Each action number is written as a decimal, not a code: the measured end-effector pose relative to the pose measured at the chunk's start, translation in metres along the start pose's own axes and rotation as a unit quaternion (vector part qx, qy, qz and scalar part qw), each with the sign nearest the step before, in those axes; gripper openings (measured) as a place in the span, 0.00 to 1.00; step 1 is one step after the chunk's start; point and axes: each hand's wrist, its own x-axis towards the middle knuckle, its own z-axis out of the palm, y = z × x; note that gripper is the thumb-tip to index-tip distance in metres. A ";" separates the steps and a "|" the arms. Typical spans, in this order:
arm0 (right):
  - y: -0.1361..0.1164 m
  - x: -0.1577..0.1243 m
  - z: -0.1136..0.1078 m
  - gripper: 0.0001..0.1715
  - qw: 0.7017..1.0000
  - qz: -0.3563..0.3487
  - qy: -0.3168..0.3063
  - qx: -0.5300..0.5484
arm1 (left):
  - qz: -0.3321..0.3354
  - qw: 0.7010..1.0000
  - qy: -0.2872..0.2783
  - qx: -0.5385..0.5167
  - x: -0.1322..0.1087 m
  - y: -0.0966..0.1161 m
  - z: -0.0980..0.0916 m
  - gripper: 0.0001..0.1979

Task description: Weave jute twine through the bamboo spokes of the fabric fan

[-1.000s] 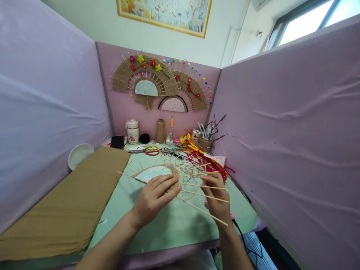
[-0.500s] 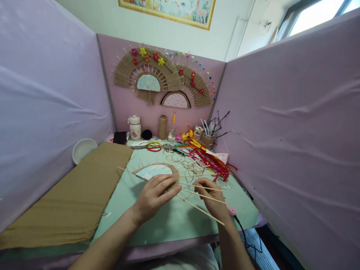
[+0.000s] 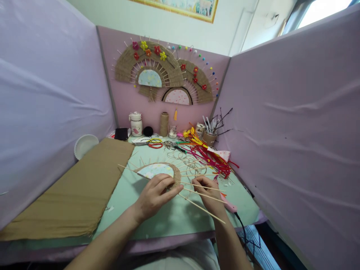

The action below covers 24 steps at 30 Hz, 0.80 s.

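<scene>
A small half-round fan, with a pale blue patterned centre and a band of woven brown twine, is tilted above the table. Thin wooden sticks radiate from its edge. My left hand is closed on the fan's lower right part, thumb along the woven band, covering some of it. Among the right-hand sticks, my right hand has its fingers pinched together on thin twine, mostly hidden by the fingers. Loose loops of twine lie on the table just behind this hand.
A brown cardboard sheet covers the table's left side. A pink glue gun with a black cord lies beside my right wrist. Behind are scissors, red and yellow pipe cleaners, a twine spool and a white bottle. Finished fans hang on the back panel.
The camera view has shifted slightly, exposing more of the glue gun. My right hand has moved a little left, toward the fan. My left hand keeps its hold.
</scene>
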 end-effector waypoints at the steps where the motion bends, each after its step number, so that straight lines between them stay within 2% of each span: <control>1: 0.000 0.000 0.000 0.19 1.000 -0.001 0.002 -0.001 | 0.000 1.000 -0.001 -0.001 0.000 0.000 0.000 0.20; 10: -0.005 -0.003 0.002 0.19 0.999 -0.001 0.040 0.007 | -0.006 1.000 -0.004 0.002 -0.004 0.001 0.001 0.20; 16: -0.005 -0.007 0.002 0.20 0.999 -0.006 0.042 -0.006 | -0.003 1.000 -0.003 0.003 -0.005 0.001 0.002 0.19; 20: -0.001 -0.007 -0.003 0.19 0.999 -0.007 0.037 -0.025 | 0.001 1.000 -0.002 0.004 -0.005 0.002 0.000 0.17; 24: 0.004 -0.008 -0.010 0.18 0.996 -0.017 0.068 -0.050 | 0.007 1.000 -0.002 -0.001 -0.006 0.003 -0.003 0.16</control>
